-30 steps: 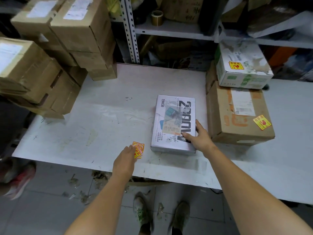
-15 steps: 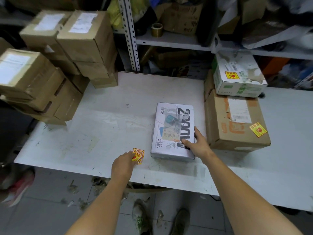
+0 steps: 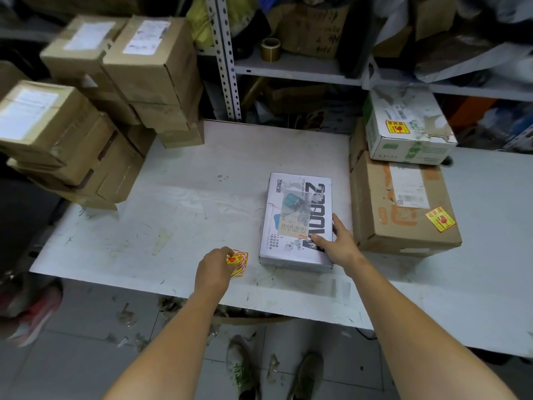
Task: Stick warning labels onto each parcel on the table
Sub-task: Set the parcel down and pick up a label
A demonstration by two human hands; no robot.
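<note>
A flat white parcel (image 3: 297, 215) with large black print lies on the white table (image 3: 187, 203). My right hand (image 3: 337, 243) rests on its near right corner, thumb on top and fingers along the side. Just left of the parcel lies a small stack of yellow-and-red warning labels (image 3: 240, 262). My left hand (image 3: 215, 269) pinches the top label at its left edge. To the right stand a brown cardboard box (image 3: 403, 209) and a white carton (image 3: 409, 131) on top of it, each bearing a yellow warning label.
Several brown cardboard boxes (image 3: 95, 111) are piled at the table's left and back-left. A metal shelf (image 3: 288, 67) with a tape roll (image 3: 271, 49) and clutter runs behind. The table's front edge is near my feet; someone's red shoe (image 3: 31, 307) is at the left.
My left hand has closed its fingertips on the label stack and lifted the top label slightly. My right hand stays on the parcel. The camera has tilted a little.
</note>
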